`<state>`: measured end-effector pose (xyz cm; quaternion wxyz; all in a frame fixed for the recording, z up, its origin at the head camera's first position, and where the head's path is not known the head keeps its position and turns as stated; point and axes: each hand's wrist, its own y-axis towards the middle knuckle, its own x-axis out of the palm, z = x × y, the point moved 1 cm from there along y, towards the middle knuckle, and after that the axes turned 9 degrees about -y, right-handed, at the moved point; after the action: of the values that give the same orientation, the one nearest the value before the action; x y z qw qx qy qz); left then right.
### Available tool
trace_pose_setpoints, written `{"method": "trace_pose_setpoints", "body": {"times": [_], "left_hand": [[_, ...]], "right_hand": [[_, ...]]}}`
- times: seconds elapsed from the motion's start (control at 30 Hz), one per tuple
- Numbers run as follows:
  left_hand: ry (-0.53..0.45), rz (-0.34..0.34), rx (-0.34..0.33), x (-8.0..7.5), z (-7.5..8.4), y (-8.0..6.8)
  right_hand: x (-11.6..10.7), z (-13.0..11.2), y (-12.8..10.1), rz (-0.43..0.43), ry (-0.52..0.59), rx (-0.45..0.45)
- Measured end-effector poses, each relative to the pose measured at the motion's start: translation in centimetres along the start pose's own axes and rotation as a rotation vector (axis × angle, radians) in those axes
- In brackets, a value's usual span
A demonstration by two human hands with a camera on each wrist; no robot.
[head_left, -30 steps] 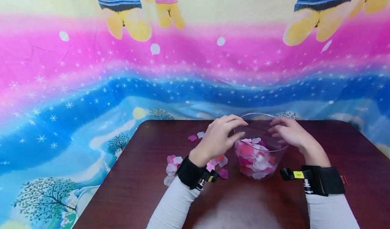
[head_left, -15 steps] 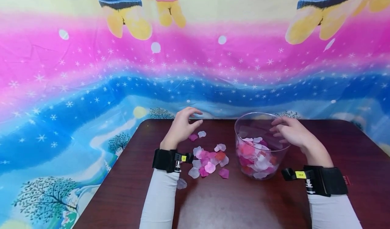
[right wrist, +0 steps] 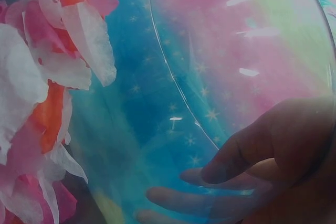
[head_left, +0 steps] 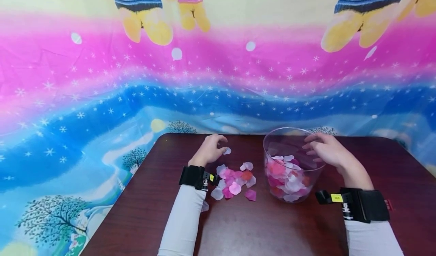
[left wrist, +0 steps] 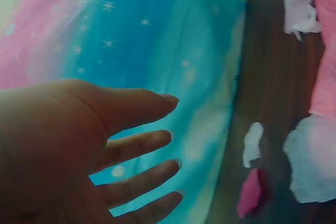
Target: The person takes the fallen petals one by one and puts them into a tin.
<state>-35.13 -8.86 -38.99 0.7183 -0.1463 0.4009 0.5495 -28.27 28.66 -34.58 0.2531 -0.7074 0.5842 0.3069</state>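
In the head view a clear plastic tub point(head_left: 265, 150) stands right of the middle, partly filled with pink, white and orange artificial petals point(head_left: 286, 178). My right hand point(head_left: 328, 152) holds the tub at its right side near the rim; the right wrist view has the thumb point(right wrist: 236, 156) in front and fingers dimmer through the plastic. My left hand point(head_left: 209, 150) is lowered by a white petal point(head_left: 227, 151) toward the table's back. Its palm is bare in the left wrist view, fingers spread, with a magenta petal point(left wrist: 250, 195) off the fingertips.
A loose heap of petals point(head_left: 234, 188) lies between the left hand and the tub, with a single magenta petal point(head_left: 250, 195) at its right. Another pale petal point(head_left: 205, 206) shows beside the left sleeve. The dark wooden table point(head_left: 245, 229) meets a printed cloth backdrop point(head_left: 218, 70).
My left hand has moved from the tub's left rim out to the left, then down toward the petals at the back. My right hand stays at the tub.
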Motion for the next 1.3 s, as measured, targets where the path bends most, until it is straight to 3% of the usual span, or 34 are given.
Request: {"method": "trace_pose_setpoints", "body": {"times": [0.17, 0.4, 0.67, 0.9, 1.3], "left_hand": [[0.022, -0.079, -0.028, 1.2, -0.3, 0.1], [0.170, -0.148, -0.108, 2.8, -0.7, 0.1], [0.185, -0.220, -0.193, 3.2, -0.9, -0.1], [0.188, -0.235, -0.191, 3.3, -0.9, 0.0], [0.215, -0.316, -0.100, 3.7, 1.0, 0.0]], "right_hand": [[0.0, -0.1, 0.0, -0.001, 0.002, 0.003], [-0.1, -0.2, -0.1, 0.006, -0.001, 0.001], [-0.2, -0.1, -0.2, 0.004, -0.006, 0.005], [-0.1, -0.2, -0.2, 0.005, -0.004, 0.004], [0.0, -0.1, -0.2, 0.000, -0.001, 0.008]]}}
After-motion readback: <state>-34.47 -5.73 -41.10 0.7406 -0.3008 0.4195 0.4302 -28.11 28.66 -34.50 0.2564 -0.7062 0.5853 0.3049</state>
